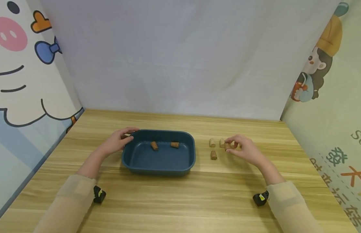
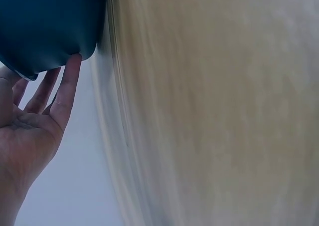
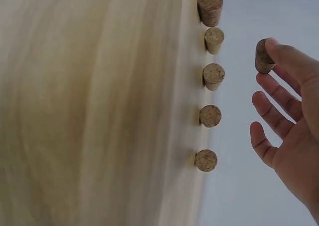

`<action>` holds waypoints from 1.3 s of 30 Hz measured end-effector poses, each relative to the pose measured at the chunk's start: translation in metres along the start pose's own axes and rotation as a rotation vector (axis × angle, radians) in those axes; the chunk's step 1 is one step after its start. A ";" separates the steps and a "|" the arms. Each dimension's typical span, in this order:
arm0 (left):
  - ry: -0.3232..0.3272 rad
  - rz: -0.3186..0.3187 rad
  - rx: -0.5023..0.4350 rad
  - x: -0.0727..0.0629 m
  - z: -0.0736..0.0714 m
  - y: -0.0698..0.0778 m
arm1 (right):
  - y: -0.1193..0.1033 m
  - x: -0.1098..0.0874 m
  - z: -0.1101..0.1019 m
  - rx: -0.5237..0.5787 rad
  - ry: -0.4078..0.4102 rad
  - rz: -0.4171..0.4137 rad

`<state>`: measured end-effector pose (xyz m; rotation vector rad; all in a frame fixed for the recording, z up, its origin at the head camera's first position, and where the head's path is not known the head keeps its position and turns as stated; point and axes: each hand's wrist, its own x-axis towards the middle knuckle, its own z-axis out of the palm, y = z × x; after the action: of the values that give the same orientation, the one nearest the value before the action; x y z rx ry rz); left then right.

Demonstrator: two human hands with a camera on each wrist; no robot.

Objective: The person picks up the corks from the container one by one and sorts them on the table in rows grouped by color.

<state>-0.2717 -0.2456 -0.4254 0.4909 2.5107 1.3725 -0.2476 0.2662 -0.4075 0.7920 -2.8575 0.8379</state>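
A dark blue rectangular basin (image 1: 158, 171) sits on the table, with two brown corks, one tilted left (image 1: 154, 146) and one lying right (image 1: 174, 144), inside. At its far left corner my left hand (image 1: 117, 141) holds the rim, thumb over the edge; the left wrist view shows fingers (image 2: 65, 94) against the outer wall. My right hand (image 1: 244, 150) pinches a brown cork (image 3: 263, 57) between thumb and fingertips, raised above the table. Several more stand nearby: a brown cork (image 1: 213, 155) in front and paler ones, including a leftmost cork (image 1: 212, 142), behind, partly hidden by the hand.
The wood-grain table (image 1: 174, 204) reaches back to a white cloth wall (image 1: 180, 64). Cartoon-printed panels flank it, a left panel (image 1: 26, 74) and a right panel (image 1: 329, 123). Small black devices are strapped at the left wrist (image 1: 99, 194) and right wrist (image 1: 260, 198).
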 end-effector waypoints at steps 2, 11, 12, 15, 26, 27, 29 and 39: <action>-0.002 -0.005 -0.017 0.000 -0.001 -0.002 | 0.002 0.000 0.002 -0.003 -0.013 0.012; -0.036 -0.016 -0.071 -0.003 -0.005 -0.003 | 0.005 0.001 0.006 0.014 -0.043 0.022; -0.040 -0.017 -0.076 -0.004 -0.006 -0.003 | 0.006 0.001 0.006 0.023 -0.052 0.024; -0.045 -0.020 -0.088 -0.005 -0.006 -0.004 | 0.006 0.001 0.008 0.043 -0.079 0.040; -0.082 -0.073 -0.105 -0.006 -0.009 0.000 | 0.013 0.003 0.015 0.048 -0.106 0.028; -0.085 -0.077 -0.103 -0.006 -0.010 0.000 | 0.013 0.003 0.015 0.048 -0.114 0.029; -0.089 -0.083 -0.104 -0.007 -0.010 0.001 | 0.013 0.003 0.015 0.046 -0.131 0.032; -0.089 -0.102 -0.094 -0.009 -0.010 0.005 | 0.011 0.001 0.015 0.075 -0.203 0.077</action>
<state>-0.2664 -0.2539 -0.4152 0.3914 2.3541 1.3910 -0.2529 0.2655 -0.4255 0.8250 -3.0677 0.9296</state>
